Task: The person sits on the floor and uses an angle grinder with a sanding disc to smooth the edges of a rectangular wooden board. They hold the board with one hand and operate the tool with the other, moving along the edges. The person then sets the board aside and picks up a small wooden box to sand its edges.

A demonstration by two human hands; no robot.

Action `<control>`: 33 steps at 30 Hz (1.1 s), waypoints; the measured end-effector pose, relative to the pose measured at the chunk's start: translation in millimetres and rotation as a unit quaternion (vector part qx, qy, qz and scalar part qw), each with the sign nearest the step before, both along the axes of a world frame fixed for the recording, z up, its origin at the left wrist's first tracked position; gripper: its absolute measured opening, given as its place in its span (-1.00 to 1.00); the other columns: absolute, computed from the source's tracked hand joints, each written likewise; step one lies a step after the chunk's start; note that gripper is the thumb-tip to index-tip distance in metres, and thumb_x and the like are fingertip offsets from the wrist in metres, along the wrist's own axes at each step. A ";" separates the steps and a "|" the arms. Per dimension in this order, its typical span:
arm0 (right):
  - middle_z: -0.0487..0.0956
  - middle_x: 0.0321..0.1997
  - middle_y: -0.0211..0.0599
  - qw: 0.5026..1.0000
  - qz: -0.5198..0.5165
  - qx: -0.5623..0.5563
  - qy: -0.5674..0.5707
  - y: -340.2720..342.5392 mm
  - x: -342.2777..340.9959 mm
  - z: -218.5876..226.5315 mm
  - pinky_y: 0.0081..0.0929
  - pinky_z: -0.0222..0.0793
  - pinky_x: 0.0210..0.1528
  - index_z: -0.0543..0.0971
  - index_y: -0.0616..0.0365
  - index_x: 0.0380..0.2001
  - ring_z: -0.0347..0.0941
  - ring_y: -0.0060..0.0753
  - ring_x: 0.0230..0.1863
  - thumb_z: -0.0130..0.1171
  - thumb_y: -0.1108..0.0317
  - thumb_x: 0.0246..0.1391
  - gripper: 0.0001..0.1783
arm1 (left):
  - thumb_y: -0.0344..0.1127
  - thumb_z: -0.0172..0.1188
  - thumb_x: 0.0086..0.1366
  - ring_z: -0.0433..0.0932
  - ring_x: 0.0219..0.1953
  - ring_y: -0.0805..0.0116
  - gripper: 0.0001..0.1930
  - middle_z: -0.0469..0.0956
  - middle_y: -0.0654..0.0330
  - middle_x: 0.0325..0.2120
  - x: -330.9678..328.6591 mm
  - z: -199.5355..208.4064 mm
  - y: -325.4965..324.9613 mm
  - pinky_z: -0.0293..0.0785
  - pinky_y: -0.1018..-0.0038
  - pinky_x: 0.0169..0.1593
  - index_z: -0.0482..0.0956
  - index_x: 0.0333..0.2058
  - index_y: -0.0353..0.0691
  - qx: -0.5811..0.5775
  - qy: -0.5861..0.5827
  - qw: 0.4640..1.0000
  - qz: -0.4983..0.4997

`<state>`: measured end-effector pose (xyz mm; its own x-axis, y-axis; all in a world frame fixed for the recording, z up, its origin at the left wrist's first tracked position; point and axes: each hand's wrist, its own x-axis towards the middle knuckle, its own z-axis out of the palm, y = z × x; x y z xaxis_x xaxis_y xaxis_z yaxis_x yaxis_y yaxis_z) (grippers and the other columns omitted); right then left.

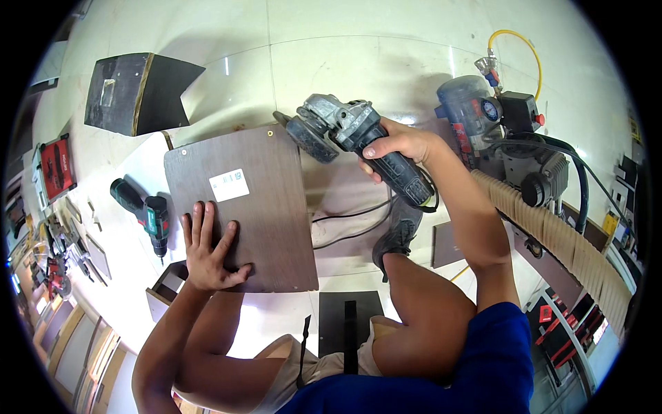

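Observation:
My right hand (398, 148) is wrapped round the black body of an angle grinder (379, 148). Its grey metal head and dark disc sit just off the far right corner of a brown wood panel (272, 207); whether the disc touches the edge I cannot tell. Flat on the panel's near left part lies my left hand (207, 248), fingers spread. A white label (229, 185) is stuck to the panel beyond those fingertips. Two small round fittings show near the far edge. Black cable runs behind the panel's right side toward my shoe.
Left of the panel lies a green and black cordless drill (155, 217). A dark notched box (138, 93) stands at the far left. To the right are an air compressor (534, 165) with a yellow hose (520, 36) and a row of thin wooden slats (558, 241). Assorted tools lie at far left.

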<state>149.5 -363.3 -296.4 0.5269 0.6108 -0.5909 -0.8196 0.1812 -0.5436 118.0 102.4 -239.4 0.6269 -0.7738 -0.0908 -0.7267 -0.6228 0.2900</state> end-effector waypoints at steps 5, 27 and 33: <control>0.58 -0.37 0.01 0.999 -0.019 0.005 0.045 -12.6 -8.4 6.6 -0.20 0.60 -0.39 0.36 0.28 0.07 0.60 -0.14 -0.45 0.41 0.32 -0.14 -0.30 | 0.31 0.28 0.00 0.02 0.45 -0.36 -0.15 0.11 -0.33 0.39 0.3 2.1 -4.3 -0.24 -0.25 0.42 0.49 0.24 -0.01 -0.008 0.023 1.000 0.013; 0.59 -0.39 -0.07 0.999 0.016 0.008 0.028 -17.5 -8.5 7.0 -0.28 0.60 -0.39 0.42 0.32 -0.03 0.60 -0.24 -0.46 0.43 0.16 -0.15 -0.33 | 0.43 0.10 0.13 0.01 0.45 -0.39 -0.12 0.07 -0.36 0.39 -2.4 1.1 -1.0 -0.24 -0.28 0.41 0.40 0.31 0.02 0.010 0.004 1.000 -0.002; 0.58 -0.39 -0.08 1.000 0.013 0.016 0.011 -10.3 -0.4 -6.9 -0.28 0.58 -0.42 0.41 0.32 -0.06 0.59 -0.23 -0.49 0.41 0.14 -0.07 -0.38 | 0.45 0.04 0.18 -0.01 0.45 -0.39 -0.11 0.07 -0.38 0.39 0.2 -1.1 1.3 -0.24 -0.26 0.41 0.34 0.35 0.00 0.014 -0.014 1.000 -0.013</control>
<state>149.1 -373.5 -303.3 0.4976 0.6437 -0.5814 -0.8357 0.1763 -0.5200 118.2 103.7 -240.5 0.6089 -0.7875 -0.0956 -0.7504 -0.6109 0.2526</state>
